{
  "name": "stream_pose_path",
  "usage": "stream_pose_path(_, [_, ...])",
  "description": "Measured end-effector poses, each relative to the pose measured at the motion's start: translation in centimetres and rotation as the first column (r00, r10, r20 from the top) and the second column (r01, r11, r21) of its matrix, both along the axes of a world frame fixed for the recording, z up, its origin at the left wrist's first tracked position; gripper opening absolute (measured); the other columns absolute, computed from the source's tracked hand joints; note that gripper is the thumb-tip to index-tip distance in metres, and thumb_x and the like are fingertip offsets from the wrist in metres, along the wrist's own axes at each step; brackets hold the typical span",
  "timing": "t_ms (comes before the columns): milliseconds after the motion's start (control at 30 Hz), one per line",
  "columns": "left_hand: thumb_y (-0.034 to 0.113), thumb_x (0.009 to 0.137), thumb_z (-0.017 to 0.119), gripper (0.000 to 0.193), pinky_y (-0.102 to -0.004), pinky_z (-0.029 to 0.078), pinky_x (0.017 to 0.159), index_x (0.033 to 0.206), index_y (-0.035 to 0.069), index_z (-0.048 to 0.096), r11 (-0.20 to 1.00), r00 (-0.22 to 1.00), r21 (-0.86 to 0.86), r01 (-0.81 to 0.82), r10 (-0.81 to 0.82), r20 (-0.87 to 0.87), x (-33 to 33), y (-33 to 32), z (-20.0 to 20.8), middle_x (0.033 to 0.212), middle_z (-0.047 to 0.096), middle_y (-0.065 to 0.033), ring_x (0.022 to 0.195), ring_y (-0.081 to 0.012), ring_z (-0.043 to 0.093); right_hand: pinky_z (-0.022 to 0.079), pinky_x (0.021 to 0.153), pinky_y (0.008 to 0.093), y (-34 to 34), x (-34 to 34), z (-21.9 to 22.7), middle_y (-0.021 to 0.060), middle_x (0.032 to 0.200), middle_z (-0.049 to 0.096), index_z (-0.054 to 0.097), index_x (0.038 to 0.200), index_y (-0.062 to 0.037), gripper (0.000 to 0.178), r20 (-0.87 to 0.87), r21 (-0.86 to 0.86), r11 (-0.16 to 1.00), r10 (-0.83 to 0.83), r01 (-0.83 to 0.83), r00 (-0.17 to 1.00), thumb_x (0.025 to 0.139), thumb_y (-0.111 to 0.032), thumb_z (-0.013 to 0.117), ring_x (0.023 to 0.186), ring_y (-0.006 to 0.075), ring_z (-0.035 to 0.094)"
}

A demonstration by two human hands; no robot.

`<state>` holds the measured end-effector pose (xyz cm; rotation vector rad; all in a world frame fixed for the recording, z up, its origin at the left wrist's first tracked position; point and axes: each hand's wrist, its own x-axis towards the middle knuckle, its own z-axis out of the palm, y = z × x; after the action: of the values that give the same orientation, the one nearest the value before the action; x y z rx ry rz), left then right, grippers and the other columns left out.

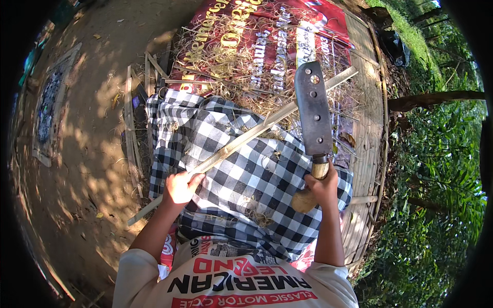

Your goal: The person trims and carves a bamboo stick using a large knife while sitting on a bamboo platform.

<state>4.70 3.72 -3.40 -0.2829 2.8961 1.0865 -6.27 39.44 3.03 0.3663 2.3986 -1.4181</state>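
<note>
My left hand is closed around a long pale strip of split bamboo, near its lower left end. The strip slants up to the right across my lap, and its far end passes behind the blade. In my right hand is a machete with a broad dark blade, several round marks along it and a curved wooden handle. The blade points up, away from me. A black-and-white checked cloth covers my legs under both hands.
Beyond my lap lies a red printed banner strewn with thin curled shavings. A bamboo slat platform runs along the right, with green plants past its edge. Bamboo pieces lean at the left, above dirt ground.
</note>
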Motion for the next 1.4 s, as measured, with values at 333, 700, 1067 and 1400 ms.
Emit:
stream_pose_path(333, [0.027,0.088,0.066,0.022,-0.0397,0.045,0.048,0.094,0.007,0.072,1.0,0.998,-0.03,0.005,-0.004,0.056,0.1,0.0,0.4,0.061,0.06,-0.0178,0.054,-0.0356,0.061,0.05,0.064,0.0352,-0.9,2.0,-1.0,0.0164,0.073,0.063,0.056,0.101,0.0063,0.039,-0.122,0.157,0.983,0.11,-0.09,0.986,0.064,-0.002,0.067,0.066,0.0246,0.063])
stream_pose_path(700, [0.028,0.086,0.068,0.02,-0.04,0.047,0.048,0.092,0.009,0.072,0.999,1.0,-0.048,-0.027,0.027,0.007,0.5,0.0,0.6,0.062,0.061,-0.0154,0.054,-0.034,0.062,0.051,0.073,0.0354,-1.2,5.3,-2.5,0.0141,0.079,0.065,0.056,0.103,0.0044,0.046,-0.123,0.297,0.916,0.316,-0.269,0.941,0.062,-0.009,0.072,0.074,0.0241,0.064])
stream_pose_path(1067, [0.037,0.086,0.067,0.024,-0.0396,0.047,0.049,0.09,0.014,0.074,0.998,0.994,-0.026,-0.062,0.064,0.085,0.2,0.2,1.3,0.06,0.061,-0.0124,0.052,-0.0307,0.061,0.047,0.05,0.0292,-0.3,4.0,-1.9,0.0073,0.07,0.059,0.054,0.101,0.0023,0.039,-0.072,0.209,0.946,0.266,-0.246,0.961,0.064,0.001,0.067,0.056,0.0149,0.059])
stream_pose_path(1400, [0.041,0.086,0.066,0.029,-0.0382,0.046,0.048,0.088,0.013,0.074,0.995,0.988,0.004,-0.099,0.098,0.118,0.3,0.4,1.5,0.058,0.06,-0.0126,0.051,-0.0315,0.061,0.05,0.062,0.0317,-1.0,3.7,0.6,0.0115,0.074,0.063,0.055,0.101,0.0019,0.037,-0.078,0.198,0.958,0.229,-0.21,0.97,0.065,0.0,0.067,0.064,0.0165,0.061])
